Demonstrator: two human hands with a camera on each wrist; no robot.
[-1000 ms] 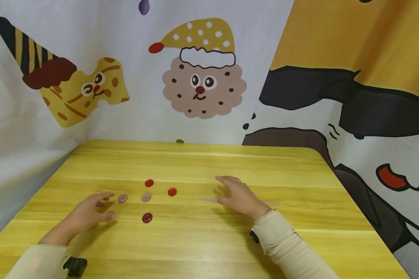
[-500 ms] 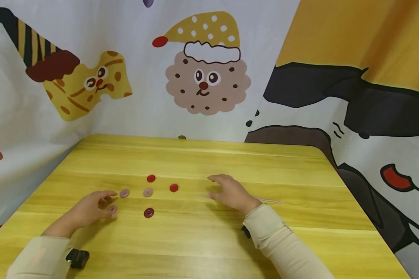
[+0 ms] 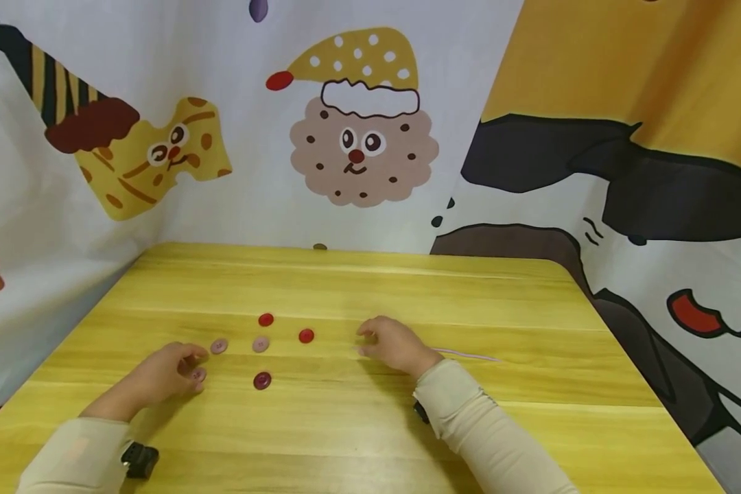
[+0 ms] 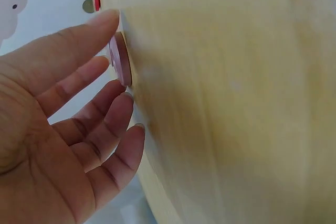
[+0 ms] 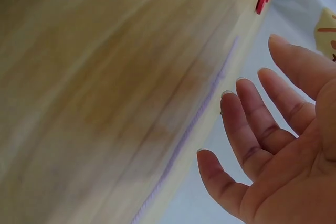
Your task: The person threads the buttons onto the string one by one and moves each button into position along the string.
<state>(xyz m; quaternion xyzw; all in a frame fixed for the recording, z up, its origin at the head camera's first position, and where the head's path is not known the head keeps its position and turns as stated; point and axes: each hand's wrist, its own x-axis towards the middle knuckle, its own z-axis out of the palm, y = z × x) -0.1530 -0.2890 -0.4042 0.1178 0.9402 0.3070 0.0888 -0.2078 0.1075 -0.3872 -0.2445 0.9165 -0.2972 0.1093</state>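
Note:
My left hand (image 3: 160, 374) is low over the table's left side, thumb and fingers loosely bent around a pink button (image 3: 198, 374). In the left wrist view that pink button (image 4: 123, 59) lies by the tabletop, just below the thumb tip, the fingertips near its edge. Another pink button (image 3: 219, 346) is just beyond the fingers. My right hand (image 3: 395, 343) hovers with relaxed fingers and nothing in them. Beneath it runs a thin lilac cord (image 3: 469, 355), partly hidden by the hand; the right wrist view shows the cord (image 5: 191, 124) below the fingertips.
Between the hands lie a third pink button (image 3: 261, 344), two red buttons (image 3: 266, 320) (image 3: 306, 336) and a dark red button (image 3: 262, 381). The wooden table (image 3: 358, 425) ends at a curtain (image 3: 234, 219) with cartoon prints.
My right hand has moved left along the cord, uncovering more of its right part, and its fingers have drawn closer together. The pink button at my left hand has come into view between thumb and fingers.

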